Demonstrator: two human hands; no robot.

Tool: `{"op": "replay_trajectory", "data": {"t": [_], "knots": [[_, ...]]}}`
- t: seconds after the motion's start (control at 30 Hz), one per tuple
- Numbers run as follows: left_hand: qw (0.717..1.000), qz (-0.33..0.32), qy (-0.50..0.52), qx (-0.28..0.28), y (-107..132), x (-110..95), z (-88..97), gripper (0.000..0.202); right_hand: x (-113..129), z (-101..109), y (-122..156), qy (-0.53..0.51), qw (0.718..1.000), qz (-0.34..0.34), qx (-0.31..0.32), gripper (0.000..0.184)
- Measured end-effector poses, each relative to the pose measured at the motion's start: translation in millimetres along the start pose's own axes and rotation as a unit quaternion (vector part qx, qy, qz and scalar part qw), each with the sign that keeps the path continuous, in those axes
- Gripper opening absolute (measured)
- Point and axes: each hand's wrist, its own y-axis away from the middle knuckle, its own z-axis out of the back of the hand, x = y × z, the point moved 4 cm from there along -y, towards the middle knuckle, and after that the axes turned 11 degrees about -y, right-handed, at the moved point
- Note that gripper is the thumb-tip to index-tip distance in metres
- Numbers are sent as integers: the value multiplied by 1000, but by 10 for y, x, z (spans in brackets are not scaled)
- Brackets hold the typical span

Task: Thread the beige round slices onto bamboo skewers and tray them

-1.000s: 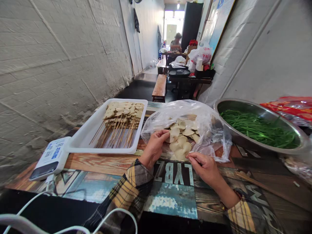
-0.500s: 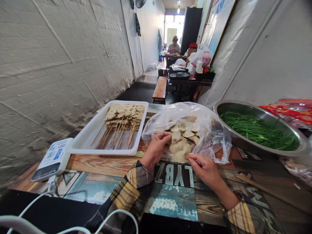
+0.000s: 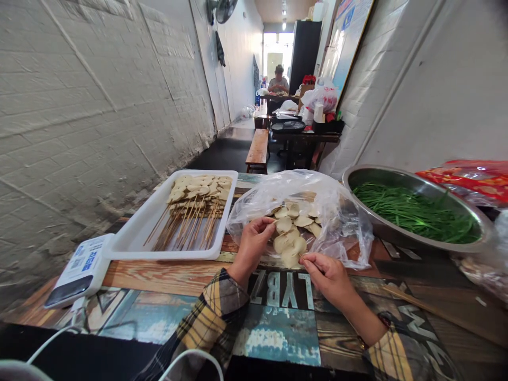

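Pale beige round slices (image 3: 292,248) lie overlapping in a short row between my hands, in front of the open plastic bag (image 3: 254,198). My right hand (image 3: 326,274) is closed in a pinch at the row's near right end, on what looks like the end of a thin bamboo skewer; most of the skewer is hidden. My left hand (image 3: 254,246) is also pinched, its fingertips beside the slices at the bag's mouth; what they hold is too small to make out. More loose slices (image 3: 304,220) lie in the bag.
Left stands a white tray (image 3: 130,253) with skewered slices (image 3: 200,188), sticks toward me. A white device (image 3: 81,270) with a cable is beside it. Right are a steel basin (image 3: 486,225) of green stalks and a wooden stick (image 3: 428,307). A person (image 3: 278,82) sits far back.
The view has shifted slightly, so the tray, bag and basin appear a little further left and lower. Both hands keep nearly the same pinch by the slices. The distant person's head has moved a little.
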Motion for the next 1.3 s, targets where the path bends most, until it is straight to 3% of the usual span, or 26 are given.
{"op": "replay_trajectory", "data": {"t": [0.43, 0.7, 1.1, 1.3], "knots": [[997, -38, -64, -21, -14, -18, -7, 17, -65, -32, -14, -31, 999, -25, 3, 29], [994, -30, -99, -36, -34, 22, 15, 20, -30, -19, -15, -35, 999, -16, -1, 29], [994, -47, -95, 1, -59, 36, -12, 16, 15, -8, -22, 4, 1000, 6, -17, 27], [997, -25, -67, 33, -24, 5, -56, 21, 9, -22, -27, 19, 999, 22, -31, 29]]}}
